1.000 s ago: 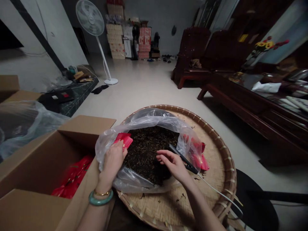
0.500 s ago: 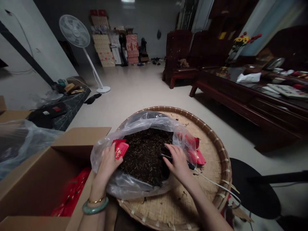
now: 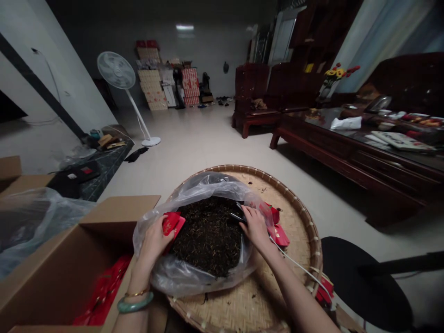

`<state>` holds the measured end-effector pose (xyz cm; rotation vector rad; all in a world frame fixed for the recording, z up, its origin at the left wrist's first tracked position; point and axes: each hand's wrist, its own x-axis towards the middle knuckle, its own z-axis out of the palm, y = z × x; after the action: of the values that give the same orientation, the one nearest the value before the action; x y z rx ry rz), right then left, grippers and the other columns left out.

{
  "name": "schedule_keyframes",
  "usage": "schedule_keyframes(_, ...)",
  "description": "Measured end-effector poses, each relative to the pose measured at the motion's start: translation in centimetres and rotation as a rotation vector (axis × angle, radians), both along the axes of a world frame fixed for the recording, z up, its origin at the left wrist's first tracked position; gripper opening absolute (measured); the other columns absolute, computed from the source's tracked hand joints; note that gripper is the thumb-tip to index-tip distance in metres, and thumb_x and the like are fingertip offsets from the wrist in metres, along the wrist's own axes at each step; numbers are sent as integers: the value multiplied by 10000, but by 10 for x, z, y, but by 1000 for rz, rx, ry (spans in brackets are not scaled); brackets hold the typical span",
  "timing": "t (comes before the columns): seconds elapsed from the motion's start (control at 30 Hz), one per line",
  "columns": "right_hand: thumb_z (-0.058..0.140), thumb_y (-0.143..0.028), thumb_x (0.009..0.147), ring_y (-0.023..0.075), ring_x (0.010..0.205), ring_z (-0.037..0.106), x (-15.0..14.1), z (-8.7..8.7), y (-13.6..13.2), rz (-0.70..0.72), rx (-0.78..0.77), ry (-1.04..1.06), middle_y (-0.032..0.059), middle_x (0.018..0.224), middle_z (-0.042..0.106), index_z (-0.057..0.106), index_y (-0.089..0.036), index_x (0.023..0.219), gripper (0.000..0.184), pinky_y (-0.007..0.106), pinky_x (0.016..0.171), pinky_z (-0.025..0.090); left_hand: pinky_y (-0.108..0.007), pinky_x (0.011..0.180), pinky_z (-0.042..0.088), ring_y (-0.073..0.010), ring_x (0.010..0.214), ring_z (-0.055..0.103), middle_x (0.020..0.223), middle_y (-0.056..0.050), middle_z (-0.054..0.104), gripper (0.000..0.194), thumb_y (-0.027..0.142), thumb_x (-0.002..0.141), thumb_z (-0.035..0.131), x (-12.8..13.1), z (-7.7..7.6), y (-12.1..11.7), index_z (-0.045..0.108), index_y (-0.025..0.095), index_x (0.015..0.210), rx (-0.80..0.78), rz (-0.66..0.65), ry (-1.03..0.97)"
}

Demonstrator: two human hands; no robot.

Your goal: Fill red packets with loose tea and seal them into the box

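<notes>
My left hand [image 3: 152, 238] is closed on red packets [image 3: 172, 225] with gold print, held over the left rim of a clear plastic bag [image 3: 183, 282]. The open bag holds dark loose tea leaves [image 3: 208, 236] with golden tips. At the bag's right side my right hand [image 3: 255, 226] grips a black flat iron [image 3: 238, 217] with a white cord. Its two arms stand apart at the tip, with nothing between them. More red packets [image 3: 281, 236] lie right of the bag, partly behind its plastic. Everything sits on a round woven bamboo tray [image 3: 301, 217].
An open cardboard box [image 3: 69, 259] with red packets [image 3: 107, 291] inside stands at the left. The white cord [image 3: 301, 266] runs over the tray's right rim. A black round base [image 3: 364, 282] stands on the floor at right. Further off are a white fan [image 3: 116, 70] and a dark wooden table [image 3: 347, 171].
My right hand has moved onto the flat iron, which lay at the bag's right edge, and now grips it. My left hand keeps the red packets, turned slightly. The view has tilted up.
</notes>
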<state>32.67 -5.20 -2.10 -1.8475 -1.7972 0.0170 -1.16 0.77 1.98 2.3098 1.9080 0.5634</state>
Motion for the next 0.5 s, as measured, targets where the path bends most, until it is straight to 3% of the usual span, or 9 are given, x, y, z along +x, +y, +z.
schedule_keyframes(0.17,548,-273,844,268,1131,510,-29,23,-4,157,164,328,139,1192,575,567,-196,1204,368,464,975,411,-419,902,478,-277,1006,618,1077,-127,657,390,251,738,547,21,9,-15,544,152,1115,224,-62,-141)
schedule_keyframes(0.27,524,-276,868,213,1068,576,-64,43,-8,316,96,622,104,1161,612,566,-209,1210,350,371,934,464,-463,947,455,-281,1036,607,1095,-125,657,393,269,766,534,53,5,-32,550,163,1144,260,-147,-273)
schedule_keyframes(0.37,617,-222,782,213,931,638,-92,53,-8,383,36,736,83,1037,672,614,-203,1158,377,341,842,510,-447,919,494,-274,1043,624,1116,-120,666,416,270,768,521,82,-8,-48,558,177,1172,164,-231,-436)
schedule_keyframes(0.5,539,-140,794,205,814,661,-96,44,-6,318,51,767,62,880,703,702,-207,959,242,319,755,526,-359,848,548,-253,960,677,1084,-96,702,428,342,743,568,92,-21,-54,601,195,1144,-88,-164,-650)
